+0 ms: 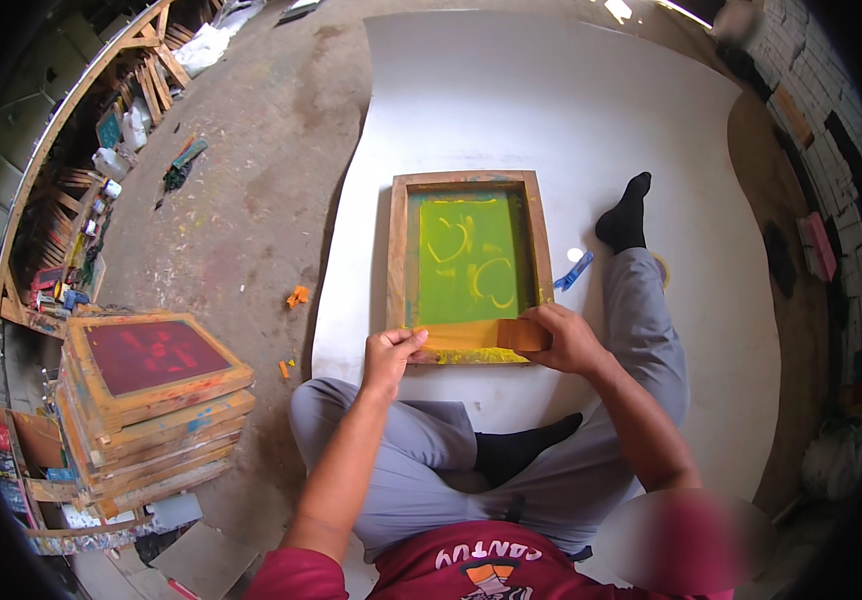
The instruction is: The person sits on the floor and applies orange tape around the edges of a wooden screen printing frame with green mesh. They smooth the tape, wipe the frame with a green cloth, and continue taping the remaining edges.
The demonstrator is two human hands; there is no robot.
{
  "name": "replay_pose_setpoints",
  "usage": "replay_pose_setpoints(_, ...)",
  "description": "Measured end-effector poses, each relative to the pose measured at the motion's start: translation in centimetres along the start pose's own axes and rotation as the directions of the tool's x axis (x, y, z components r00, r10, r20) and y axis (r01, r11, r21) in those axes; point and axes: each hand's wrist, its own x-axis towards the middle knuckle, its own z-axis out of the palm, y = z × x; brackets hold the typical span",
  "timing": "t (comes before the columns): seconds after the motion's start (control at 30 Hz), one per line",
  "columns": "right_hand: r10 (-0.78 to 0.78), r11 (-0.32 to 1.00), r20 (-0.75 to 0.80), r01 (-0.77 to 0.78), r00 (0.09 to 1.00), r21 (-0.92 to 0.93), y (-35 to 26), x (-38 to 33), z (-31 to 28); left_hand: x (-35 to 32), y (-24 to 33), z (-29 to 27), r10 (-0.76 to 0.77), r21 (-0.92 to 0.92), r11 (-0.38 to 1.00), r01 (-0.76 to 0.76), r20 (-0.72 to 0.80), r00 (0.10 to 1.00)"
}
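Note:
A wooden screen-printing frame (pixel 398 250) with a green mesh and two pale heart shapes lies on a large white sheet (pixel 571 110) on the floor. Yellow ink pools along the frame's near edge (pixel 471 354). My right hand (pixel 566 340) grips a brown wooden squeegee (pixel 521 333) that rests inside the frame at the near right corner. My left hand (pixel 391 355) pinches the near left edge of the frame and holds it down. I sit cross-legged in grey trousers and black socks behind the frame.
A stack of several wooden screens (pixel 151 400), the top one red, stands at my left. A blue tool (pixel 573 271) and a small white lid (pixel 575 255) lie right of the frame. Shelves with paint pots (pixel 101 170) line the far left. Orange scraps (pixel 297 296) dot the concrete floor.

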Motion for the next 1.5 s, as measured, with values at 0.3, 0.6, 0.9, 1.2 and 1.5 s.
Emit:
replay_pose_setpoints(0.3,-0.150,0.969,0.033,0.153,0.988,-0.195,4.0,-0.1,-2.5,2.8,-1.1,-3.4,-0.031,-0.055,0.998,0.029,-0.044,0.999)
replay_pose_setpoints(0.6,0.308,0.951,0.269,-0.287,0.913,-0.114,8.2,-3.2,-4.6,4.1,-5.3,-4.6,-0.085,0.206,0.973,0.102,-0.089,0.992)
replay_pose_setpoints(0.9,0.227,0.949,0.366,-0.121,0.903,-0.290,11.5,-5.6,-1.3,4.1,-8.8,-4.8,-0.029,0.382,0.922,0.070,-0.114,0.993)
replay_pose_setpoints(1.2,0.207,0.956,0.271,-0.135,0.940,-0.261,11.9,-5.4,-2.0,3.5,-9.0,-3.6,0.239,0.682,0.727,-0.075,-0.149,0.960)
replay_pose_setpoints(1.5,0.148,0.961,0.348,-0.052,0.926,-0.271,13.1,-6.3,-0.8,4.0,-9.5,-3.2,0.308,0.715,0.691,-0.101,-0.166,0.937)
